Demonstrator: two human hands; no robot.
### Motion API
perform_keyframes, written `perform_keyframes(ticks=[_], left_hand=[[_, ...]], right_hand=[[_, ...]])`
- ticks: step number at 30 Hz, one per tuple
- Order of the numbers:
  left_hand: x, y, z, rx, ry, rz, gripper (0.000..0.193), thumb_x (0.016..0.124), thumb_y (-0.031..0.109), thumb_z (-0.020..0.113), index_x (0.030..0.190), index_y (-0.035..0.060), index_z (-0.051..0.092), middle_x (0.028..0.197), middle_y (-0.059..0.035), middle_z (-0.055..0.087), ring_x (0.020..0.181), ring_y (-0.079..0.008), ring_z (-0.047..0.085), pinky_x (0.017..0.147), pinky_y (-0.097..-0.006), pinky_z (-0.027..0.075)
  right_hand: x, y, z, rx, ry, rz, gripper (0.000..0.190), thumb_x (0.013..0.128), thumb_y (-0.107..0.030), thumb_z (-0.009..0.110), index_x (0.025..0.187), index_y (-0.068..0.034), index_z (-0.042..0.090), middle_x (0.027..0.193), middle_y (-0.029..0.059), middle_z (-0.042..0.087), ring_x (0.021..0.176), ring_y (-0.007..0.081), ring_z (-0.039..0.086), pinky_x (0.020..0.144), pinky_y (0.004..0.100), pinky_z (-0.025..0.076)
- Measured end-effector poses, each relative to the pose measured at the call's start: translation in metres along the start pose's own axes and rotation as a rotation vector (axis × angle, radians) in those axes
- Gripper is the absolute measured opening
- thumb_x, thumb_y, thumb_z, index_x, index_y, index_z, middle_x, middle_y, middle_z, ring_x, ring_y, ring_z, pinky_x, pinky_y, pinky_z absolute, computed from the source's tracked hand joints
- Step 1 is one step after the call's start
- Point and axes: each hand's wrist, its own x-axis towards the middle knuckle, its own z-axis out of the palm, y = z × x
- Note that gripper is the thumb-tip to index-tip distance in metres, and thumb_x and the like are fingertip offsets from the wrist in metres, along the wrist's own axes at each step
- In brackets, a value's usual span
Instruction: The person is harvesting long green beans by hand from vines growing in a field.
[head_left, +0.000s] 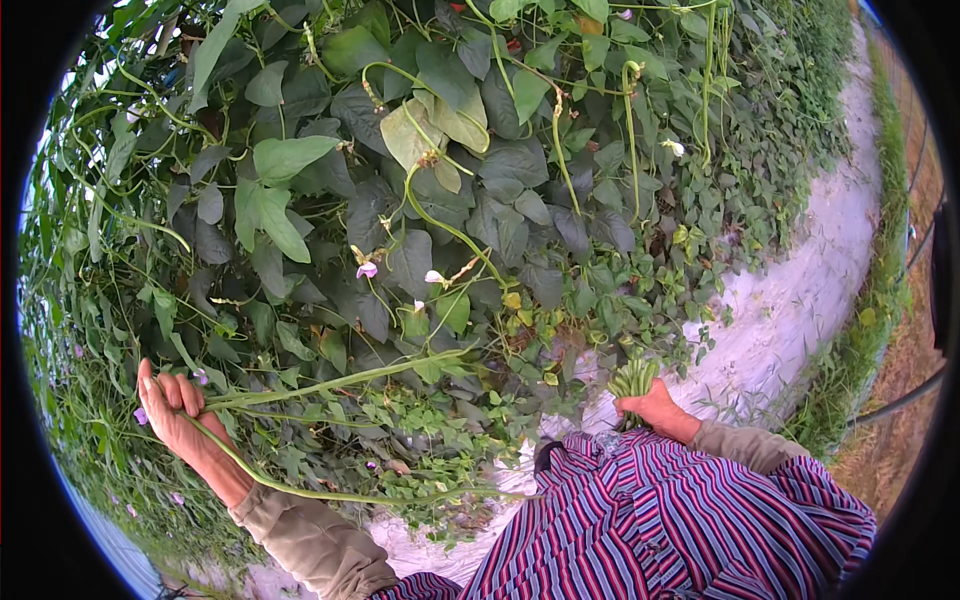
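Observation:
My left hand (184, 420), at the lower left, is closed around the ends of several long green bean pods (337, 382). Some of these pods stretch right across the foliage, and one curves down over my sleeve towards my striped garment. My right hand (660, 411) grips a thick bundle of green bean pods (634, 377) close to my body, their ends pointing up. In front of me stands a dense wall of bean vines (405, 187). Slender pods hang from it, one curved pod (450, 229) near the middle and another (631, 142) farther right, among pink and white flowers (367, 270).
Pale ground sheeting (787, 292) runs along the foot of the vines and curves up the right side. Beyond it lie a grass strip (825, 397), brown soil (885, 450) and a dark hose or cable (900, 399). Leafy stems crowd around my left arm.

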Motion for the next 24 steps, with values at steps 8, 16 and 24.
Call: perform_keyframes(ticks=[8,16,24], left_hand=[[-0.143,-0.053,-0.016,0.648,-0.207,0.001,0.031,0.095,0.026,0.049,0.114,0.0018,0.049,0.067,0.0068,0.036,0.057,-0.0002,0.029,0.047,-0.0168,0.022],[-0.302,-0.13,0.065,0.29,-0.276,-0.596,0.03,0.097,0.024,0.04,0.115,0.0009,0.047,0.075,-0.005,0.058,0.06,-0.0077,0.054,0.052,-0.0213,0.038],[-0.348,-0.141,0.072,-0.062,-0.264,-1.026,0.026,0.095,0.019,0.044,0.112,-0.0003,0.052,0.092,-0.0118,0.065,0.083,-0.0144,0.059,0.077,-0.0265,0.047]], right_hand=[[-0.001,-0.061,0.048,0.036,-0.257,-0.001,0.01,0.075,0.003,0.065,0.083,0.001,0.06,0.071,0.0049,0.061,0.059,0.0128,0.058,0.054,0.0273,0.046],[-0.018,-0.067,0.109,-0.066,-0.43,-0.091,0.023,0.073,-0.004,0.068,0.094,-0.001,0.061,0.081,0.002,0.063,0.069,0.009,0.058,0.062,0.0256,0.048],[-0.022,-0.025,0.116,-0.131,-0.302,-0.233,0.045,0.07,-0.004,0.072,0.11,-0.004,0.053,0.099,0.0024,0.061,0.091,0.0095,0.057,0.08,0.0244,0.046]])
